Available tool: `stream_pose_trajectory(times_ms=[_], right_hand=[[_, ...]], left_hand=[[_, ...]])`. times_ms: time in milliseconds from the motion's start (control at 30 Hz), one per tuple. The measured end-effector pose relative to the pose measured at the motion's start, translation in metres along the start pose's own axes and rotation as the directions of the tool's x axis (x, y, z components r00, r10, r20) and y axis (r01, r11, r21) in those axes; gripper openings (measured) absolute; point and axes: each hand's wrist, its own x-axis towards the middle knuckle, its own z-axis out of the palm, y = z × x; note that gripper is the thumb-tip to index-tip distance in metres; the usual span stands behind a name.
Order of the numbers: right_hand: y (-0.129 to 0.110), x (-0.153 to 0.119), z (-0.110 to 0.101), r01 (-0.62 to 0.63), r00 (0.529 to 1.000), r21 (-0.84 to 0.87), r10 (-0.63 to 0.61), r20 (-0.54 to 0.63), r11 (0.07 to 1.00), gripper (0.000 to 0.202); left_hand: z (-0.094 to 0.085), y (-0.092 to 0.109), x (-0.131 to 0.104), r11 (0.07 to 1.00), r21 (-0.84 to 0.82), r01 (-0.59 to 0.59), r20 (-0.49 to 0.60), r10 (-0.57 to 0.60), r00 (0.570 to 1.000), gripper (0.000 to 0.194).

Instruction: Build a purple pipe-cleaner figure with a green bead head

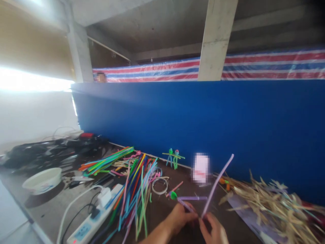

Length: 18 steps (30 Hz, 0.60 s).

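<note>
My left hand [179, 217] is closed on a purple pipe-cleaner figure [186, 204] with a small green knot [173, 195] at one end. One purple strand of it stretches sideways above my fingers. Beside it, my right hand [212, 229] pinches the lower end of a long lilac pipe cleaner [218, 184], which slants up to the right. Whether this strand joins the figure is hidden at my fingers. Left of my hands lies a big spread of coloured pipe cleaners [137, 189], with a clear ring [159, 186] at its edge.
Two small pipe-cleaner figures [173, 158] stand by the blue partition [193, 118]. A white power strip [86, 223], a pale bowl [43, 181] and black plastic [33, 152] are on the left. Dry straw-like strips [274, 203] pile up at right. A person's head shows beyond the partition.
</note>
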Motion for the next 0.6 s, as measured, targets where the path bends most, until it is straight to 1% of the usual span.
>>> stream_pose_trajectory(times_ms=[67, 100, 167, 233, 333, 500, 600], right_hand=[[-0.007, -0.002, -0.002, -0.015, 0.998, -0.013, 0.016, 0.066, 1.0, 0.022], [-0.011, -0.002, -0.004, -0.036, 0.996, -0.023, 0.038, 0.084, 0.999, 0.02], [-0.018, -0.002, -0.007, -0.066, 0.993, -0.031, 0.069, 0.101, 0.997, 0.018], [-0.023, -0.002, -0.01, -0.08, 0.99, 0.003, 0.079, 0.117, 0.997, 0.018], [-0.029, -0.002, -0.012, -0.104, 0.985, -0.008, 0.104, 0.14, 0.995, 0.017], [-0.036, -0.003, -0.012, -0.144, 0.981, -0.041, 0.148, 0.122, 0.989, 0.019], [-0.039, -0.002, -0.013, -0.16, 0.981, -0.047, 0.164, 0.105, 0.986, 0.022]], left_hand=[[0.001, 0.006, -0.004, 0.998, 0.055, -0.03, 0.032, 0.028, 0.999, 0.035], [0.001, 0.008, -0.006, 0.998, 0.053, -0.038, 0.041, 0.035, 0.999, 0.033], [0.0, 0.011, -0.008, 0.999, 0.04, -0.023, 0.075, 0.02, 0.997, 0.03], [-0.002, 0.011, -0.008, 0.999, 0.037, -0.011, 0.106, 0.007, 0.994, 0.028], [-0.004, 0.01, -0.01, 1.0, 0.031, -0.001, 0.131, -0.003, 0.991, 0.027], [-0.004, 0.014, -0.012, 1.0, 0.012, 0.005, 0.165, -0.006, 0.986, 0.026], [-0.005, 0.015, -0.011, 1.0, -0.005, 0.017, 0.164, -0.016, 0.986, 0.028]])
